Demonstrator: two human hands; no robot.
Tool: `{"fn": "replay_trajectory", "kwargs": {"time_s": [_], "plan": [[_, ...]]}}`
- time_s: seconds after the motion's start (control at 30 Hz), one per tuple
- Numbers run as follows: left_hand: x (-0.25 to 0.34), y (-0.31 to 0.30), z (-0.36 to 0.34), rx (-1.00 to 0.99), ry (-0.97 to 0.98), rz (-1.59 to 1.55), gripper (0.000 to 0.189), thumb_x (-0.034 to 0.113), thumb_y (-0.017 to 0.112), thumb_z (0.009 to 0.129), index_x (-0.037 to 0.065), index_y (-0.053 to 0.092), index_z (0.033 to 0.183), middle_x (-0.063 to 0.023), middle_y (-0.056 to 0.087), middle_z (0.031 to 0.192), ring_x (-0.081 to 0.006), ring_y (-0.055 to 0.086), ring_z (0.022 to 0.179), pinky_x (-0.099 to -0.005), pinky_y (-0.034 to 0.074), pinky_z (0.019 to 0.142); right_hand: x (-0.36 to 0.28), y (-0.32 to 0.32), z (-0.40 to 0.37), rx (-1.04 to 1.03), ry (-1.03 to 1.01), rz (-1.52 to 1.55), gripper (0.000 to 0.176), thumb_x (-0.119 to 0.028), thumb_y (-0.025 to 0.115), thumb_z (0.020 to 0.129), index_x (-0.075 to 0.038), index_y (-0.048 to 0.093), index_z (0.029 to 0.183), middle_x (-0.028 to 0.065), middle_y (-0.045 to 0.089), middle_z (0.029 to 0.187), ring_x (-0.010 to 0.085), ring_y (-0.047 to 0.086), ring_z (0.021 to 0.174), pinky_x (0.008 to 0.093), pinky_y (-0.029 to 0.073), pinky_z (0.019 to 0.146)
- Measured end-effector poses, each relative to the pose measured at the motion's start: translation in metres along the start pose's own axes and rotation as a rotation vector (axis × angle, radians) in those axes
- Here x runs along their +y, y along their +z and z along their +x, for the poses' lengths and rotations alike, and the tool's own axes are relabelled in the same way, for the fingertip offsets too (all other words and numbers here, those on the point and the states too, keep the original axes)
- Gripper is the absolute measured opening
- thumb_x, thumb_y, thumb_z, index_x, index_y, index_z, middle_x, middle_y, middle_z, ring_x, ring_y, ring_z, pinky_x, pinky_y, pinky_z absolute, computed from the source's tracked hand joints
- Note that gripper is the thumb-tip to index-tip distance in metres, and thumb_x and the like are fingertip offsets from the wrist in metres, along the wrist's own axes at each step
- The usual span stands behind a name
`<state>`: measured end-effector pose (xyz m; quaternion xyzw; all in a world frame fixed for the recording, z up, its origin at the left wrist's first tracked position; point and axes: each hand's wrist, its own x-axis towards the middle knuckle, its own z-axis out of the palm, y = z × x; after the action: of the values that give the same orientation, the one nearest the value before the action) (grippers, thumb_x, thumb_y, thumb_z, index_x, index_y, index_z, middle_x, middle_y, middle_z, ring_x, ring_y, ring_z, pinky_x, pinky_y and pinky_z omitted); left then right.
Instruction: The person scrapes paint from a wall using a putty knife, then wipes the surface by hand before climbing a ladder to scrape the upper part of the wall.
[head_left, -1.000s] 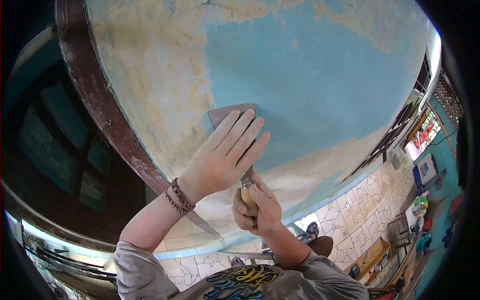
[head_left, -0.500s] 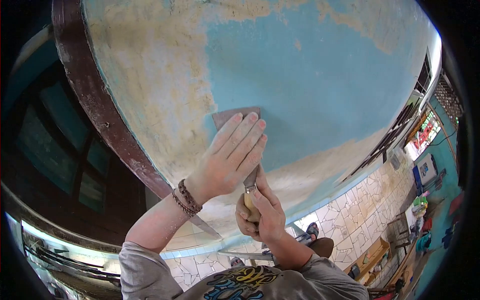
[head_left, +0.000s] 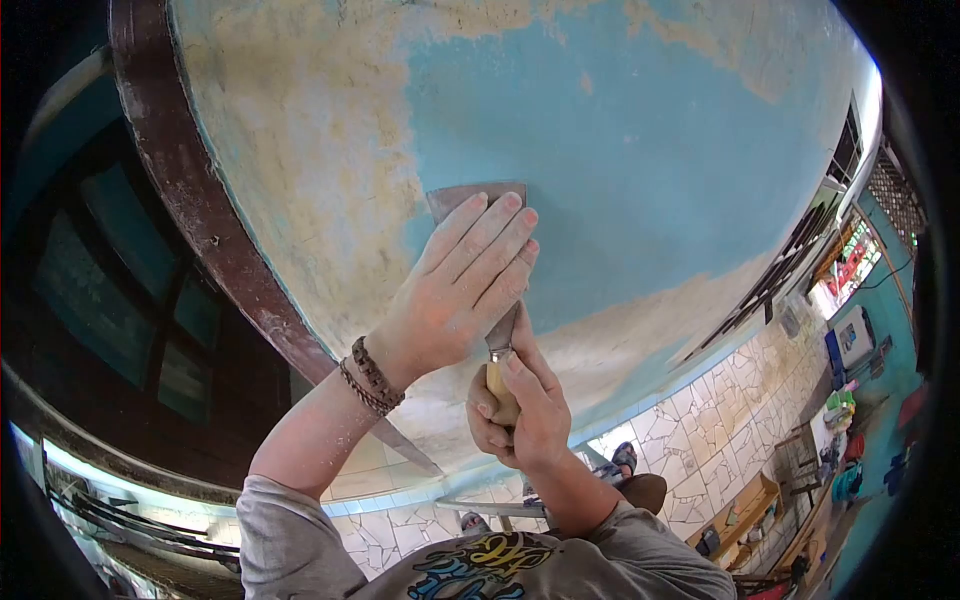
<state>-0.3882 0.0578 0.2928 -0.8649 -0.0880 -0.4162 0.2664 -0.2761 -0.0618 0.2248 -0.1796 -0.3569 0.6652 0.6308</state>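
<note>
A scraper [head_left: 502, 338] with a wide metal blade and a pale wooden handle lies against the wall, its broad edge pointing up. My right hand [head_left: 530, 405] is wrapped round the handle. Flat over the blade rests my left hand [head_left: 465, 280], fingers stretched out; it hides much of the metal. Pale dust coats its skin, and dark braided bracelets [head_left: 372, 380] circle the wrist. The blade's edge touches a wall surface where blue paint [head_left: 620, 150] meets a bare, pale, mottled area [head_left: 310, 170] on the left.
A brown frame [head_left: 190, 200] borders the wall, beside a dark panelled door or window [head_left: 150, 320]. Below is a floor of irregular pale tiles [head_left: 690, 440], with part of a stand or ladder near my feet. A wooden box [head_left: 740, 515] and assorted items sit at the right.
Both hands and the scraper have shifted a short way up the wall, along the edge of the blue paint. The grip looks the same.
</note>
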Motion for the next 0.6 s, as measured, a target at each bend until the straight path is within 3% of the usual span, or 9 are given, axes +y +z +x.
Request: {"fn": "replay_trajectory", "kwargs": {"time_s": [0.6], "plan": [[0.004, -0.003, -0.003, -0.010, -0.011, 0.026, 0.034, 0.013, 0.060, 0.085, -0.004, 0.060, 0.115, -0.0204, 0.055, 0.135, -0.0368, 0.048, 0.132, -0.0520, 0.038, 0.112, 0.000, 0.004, -0.003, 0.030, 0.043, -0.057, 0.058, -0.027, 0.037, 0.106, -0.025, 0.013, 0.159, 0.0052, 0.048, 0.072, 0.0096, 0.039, 0.042, 0.0226, 0.030, 0.035]]}}
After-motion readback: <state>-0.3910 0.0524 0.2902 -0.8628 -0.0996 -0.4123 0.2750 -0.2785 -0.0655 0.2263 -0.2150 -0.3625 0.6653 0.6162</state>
